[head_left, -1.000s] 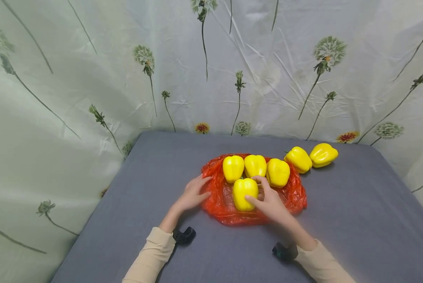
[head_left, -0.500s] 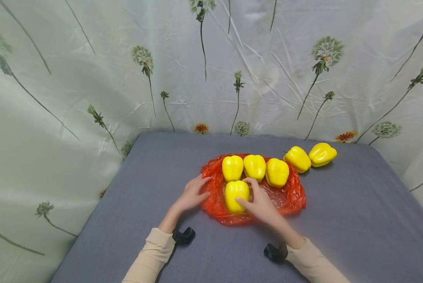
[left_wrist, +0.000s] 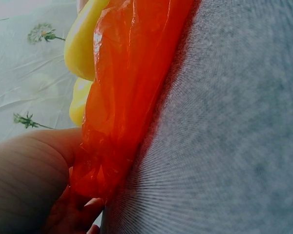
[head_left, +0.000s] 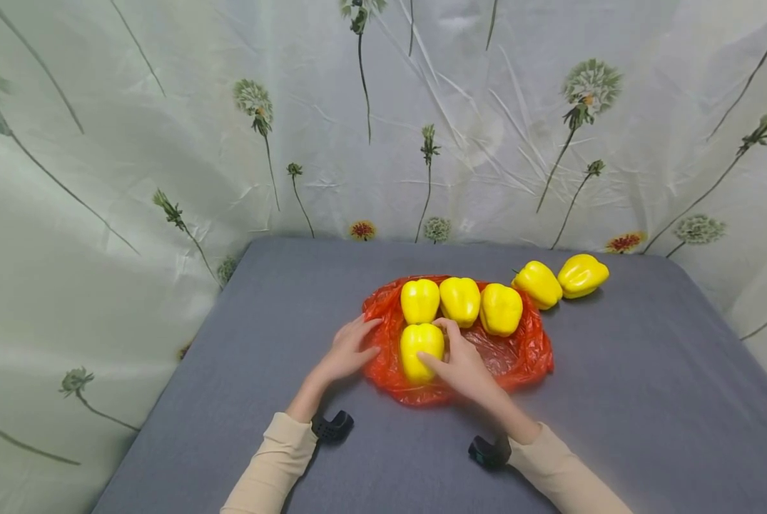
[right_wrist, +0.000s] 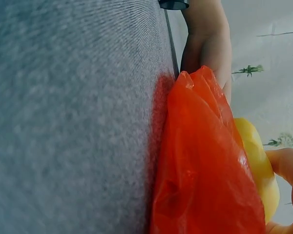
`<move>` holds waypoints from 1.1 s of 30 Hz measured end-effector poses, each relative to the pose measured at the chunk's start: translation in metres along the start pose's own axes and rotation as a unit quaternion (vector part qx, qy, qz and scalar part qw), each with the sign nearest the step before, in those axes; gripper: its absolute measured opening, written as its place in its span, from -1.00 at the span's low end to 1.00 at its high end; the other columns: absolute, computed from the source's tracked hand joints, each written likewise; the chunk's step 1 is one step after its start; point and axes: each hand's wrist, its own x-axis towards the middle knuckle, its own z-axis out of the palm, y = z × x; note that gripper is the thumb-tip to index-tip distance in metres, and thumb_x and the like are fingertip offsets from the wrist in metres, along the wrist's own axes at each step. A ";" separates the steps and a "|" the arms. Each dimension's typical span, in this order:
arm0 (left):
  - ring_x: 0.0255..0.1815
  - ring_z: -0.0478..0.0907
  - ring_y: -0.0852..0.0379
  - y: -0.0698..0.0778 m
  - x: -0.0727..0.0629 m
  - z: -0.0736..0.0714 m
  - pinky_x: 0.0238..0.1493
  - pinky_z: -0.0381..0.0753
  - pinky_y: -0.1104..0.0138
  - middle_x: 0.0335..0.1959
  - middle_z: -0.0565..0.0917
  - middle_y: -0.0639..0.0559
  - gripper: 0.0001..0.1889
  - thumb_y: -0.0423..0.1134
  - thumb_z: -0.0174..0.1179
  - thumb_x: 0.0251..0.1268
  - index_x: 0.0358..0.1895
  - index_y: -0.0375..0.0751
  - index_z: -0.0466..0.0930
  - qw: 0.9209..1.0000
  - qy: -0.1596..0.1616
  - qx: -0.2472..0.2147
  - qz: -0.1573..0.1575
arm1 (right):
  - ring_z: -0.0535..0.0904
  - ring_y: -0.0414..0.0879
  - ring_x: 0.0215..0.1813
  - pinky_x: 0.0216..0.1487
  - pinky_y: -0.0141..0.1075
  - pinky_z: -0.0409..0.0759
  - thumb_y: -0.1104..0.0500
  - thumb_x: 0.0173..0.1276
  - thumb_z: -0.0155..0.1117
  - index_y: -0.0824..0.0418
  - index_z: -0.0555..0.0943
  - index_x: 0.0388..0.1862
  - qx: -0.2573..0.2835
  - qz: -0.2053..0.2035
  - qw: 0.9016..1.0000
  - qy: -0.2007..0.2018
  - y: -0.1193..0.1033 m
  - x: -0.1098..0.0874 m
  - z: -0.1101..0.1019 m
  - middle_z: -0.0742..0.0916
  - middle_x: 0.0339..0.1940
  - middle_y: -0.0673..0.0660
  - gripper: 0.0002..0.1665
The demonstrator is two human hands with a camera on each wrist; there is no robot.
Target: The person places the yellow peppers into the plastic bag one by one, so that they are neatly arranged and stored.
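A pale, shiny curtain (head_left: 190,64) hung behind the table (head_left: 287,300) and along its left side, printed with long-stemmed dandelions (head_left: 591,84) and red-and-yellow flower heads (head_left: 362,230). Right of centre, thin creases caught a soft sheen of light. Plain grey fabric (head_left: 640,371) covered the table, whose 2 far corners lay close to the curtain.

FYI loads of room right of the red bag (head_left: 540,355), just grey table (head_left: 640,385), plus a gap inside btwn the R hand (head_left: 464,366) and the bag's right rim. Back's tight tho: three peppers (head_left: 460,302) in a row, w/ two loose peppers (head_left: 537,284) by the back right corner. L hand (head_left: 347,350) blocks the left, wrist mounts (head_left: 489,452) narrow the space btwn forearms (head_left: 274,457)
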 end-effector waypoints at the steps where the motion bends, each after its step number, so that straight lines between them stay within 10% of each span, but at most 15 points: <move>1: 0.50 0.05 -0.19 0.000 0.000 0.000 0.44 -0.04 -0.17 0.42 0.28 -0.21 -0.44 -0.20 0.11 0.26 0.34 -0.20 0.29 1.000 -0.001 0.000 -0.002 | 0.36 -0.12 -0.49 -0.42 -0.37 0.37 -0.13 0.18 0.31 -0.03 0.19 0.28 -0.002 -0.002 1.000 0.002 -0.001 0.000 0.000 0.43 -0.51 0.08 -0.23; 16: 0.50 0.06 -0.18 -0.001 0.001 0.001 0.45 -0.03 -0.16 0.41 0.29 -0.20 -0.44 -0.19 0.10 0.26 0.34 -0.20 0.29 1.000 0.000 0.005 -0.002 | 0.55 -0.18 -0.34 -0.30 -0.38 0.56 -0.11 0.20 0.30 0.02 0.19 0.33 0.023 -0.013 1.000 -0.014 0.001 -0.003 -0.006 0.55 0.13 0.20 -0.21; 33: 0.51 0.05 -0.16 0.000 0.000 0.000 0.46 -0.04 -0.15 0.42 0.29 -0.18 -0.43 -0.16 0.10 0.26 0.34 -0.18 0.29 1.000 -0.002 0.004 -0.003 | 0.65 0.00 -0.15 -0.14 -0.18 0.68 0.08 0.33 0.19 0.07 0.15 0.39 -0.010 -0.029 0.999 0.023 0.006 -0.021 -0.057 0.57 0.14 0.32 -0.29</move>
